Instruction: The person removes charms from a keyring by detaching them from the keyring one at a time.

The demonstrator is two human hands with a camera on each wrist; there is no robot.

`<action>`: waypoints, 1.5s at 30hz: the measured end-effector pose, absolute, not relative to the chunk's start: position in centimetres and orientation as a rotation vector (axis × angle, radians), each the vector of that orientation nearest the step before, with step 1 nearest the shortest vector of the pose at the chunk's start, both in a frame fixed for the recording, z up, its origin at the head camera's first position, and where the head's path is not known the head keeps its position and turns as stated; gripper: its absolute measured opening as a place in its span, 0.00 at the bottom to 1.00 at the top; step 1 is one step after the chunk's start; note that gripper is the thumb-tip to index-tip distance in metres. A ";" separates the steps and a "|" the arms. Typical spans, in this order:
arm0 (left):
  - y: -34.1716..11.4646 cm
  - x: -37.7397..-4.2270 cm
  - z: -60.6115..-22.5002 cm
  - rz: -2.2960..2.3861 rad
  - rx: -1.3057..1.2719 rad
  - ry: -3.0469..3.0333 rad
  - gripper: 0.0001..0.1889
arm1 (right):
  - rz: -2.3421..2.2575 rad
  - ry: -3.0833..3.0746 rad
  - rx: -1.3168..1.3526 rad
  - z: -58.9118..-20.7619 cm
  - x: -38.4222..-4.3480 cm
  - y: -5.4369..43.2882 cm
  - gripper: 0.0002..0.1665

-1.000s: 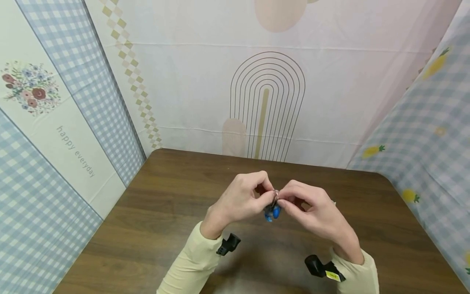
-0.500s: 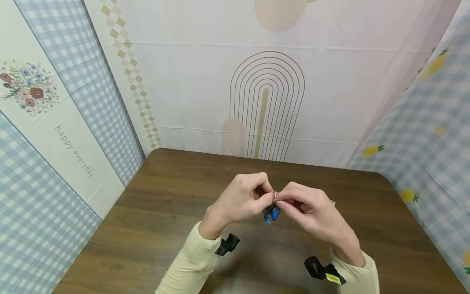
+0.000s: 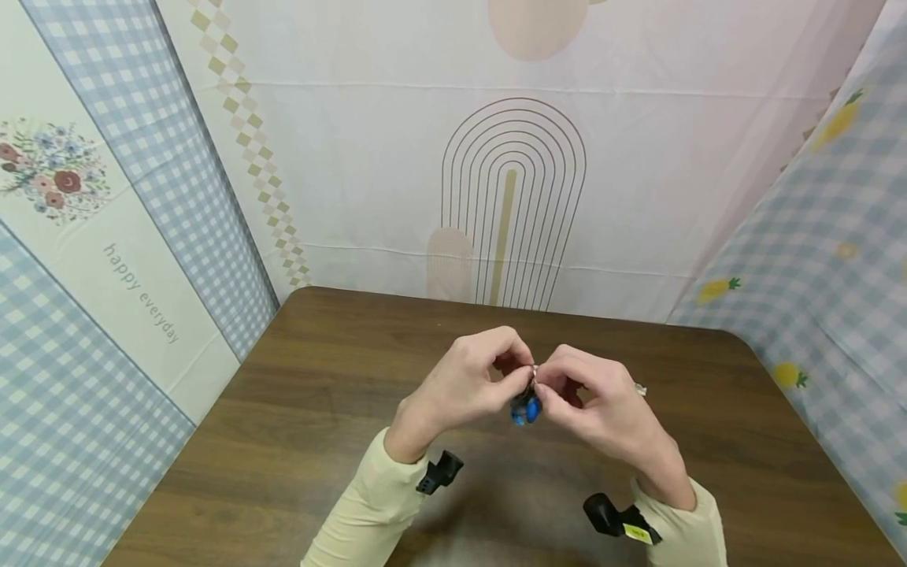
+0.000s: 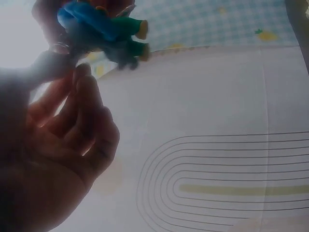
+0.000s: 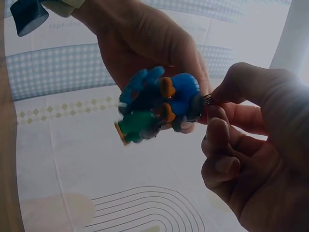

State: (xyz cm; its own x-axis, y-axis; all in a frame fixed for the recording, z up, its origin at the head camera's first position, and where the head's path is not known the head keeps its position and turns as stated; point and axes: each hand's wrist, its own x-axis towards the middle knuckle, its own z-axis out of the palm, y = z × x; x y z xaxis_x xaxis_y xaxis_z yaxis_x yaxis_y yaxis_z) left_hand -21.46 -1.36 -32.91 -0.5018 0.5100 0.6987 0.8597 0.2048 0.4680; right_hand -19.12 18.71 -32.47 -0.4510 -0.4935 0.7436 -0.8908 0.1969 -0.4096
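A bunch of small figurine keychains hangs from a metal ring above the middle of the table. In the right wrist view, one figurine is rounded and blue with orange parts, and another is green with a yellowish edge. My left hand pinches the keychain ring between thumb and forefinger. From the other side, my right hand pinches the ring with its thumb and forefinger, tips almost meeting those of the left. Fingers hide most of the ring. Green legs with yellow ends stick out in the left wrist view.
Both hands are over a brown wooden table. A small whitish thing shows just behind the right hand. A patterned white cloth hangs behind the table, with blue checked cloths at both sides.
My right hand has shifted slightly left, its fingertips closer to the left hand's. The figurines have swung a little, and the left hand has risen slightly while keeping its pinch.
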 end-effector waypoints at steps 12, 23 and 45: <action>-1.2 -21.3 -33.0 -1.200 -1.195 -2.096 0.06 | 1.220 -2.017 1.256 -32.5 -19.3 18.8 0.21; -1.1 -21.5 -32.9 -1.145 -1.211 -2.056 0.03 | 1.182 -2.031 1.228 -32.5 -19.4 18.8 0.20; -0.9 -21.2 -33.1 -1.128 -1.197 -2.078 0.01 | 1.166 -2.000 1.204 -32.7 -19.3 18.6 0.19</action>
State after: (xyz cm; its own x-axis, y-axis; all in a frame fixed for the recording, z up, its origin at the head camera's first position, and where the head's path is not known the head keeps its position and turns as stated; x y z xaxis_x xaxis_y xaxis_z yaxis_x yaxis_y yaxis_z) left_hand -21.23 -0.86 -33.11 -0.4979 0.4651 0.7319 0.8672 0.2753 0.4149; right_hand -19.35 18.59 -32.67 -0.4652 -0.4321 0.7726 -0.8852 0.2320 -0.4033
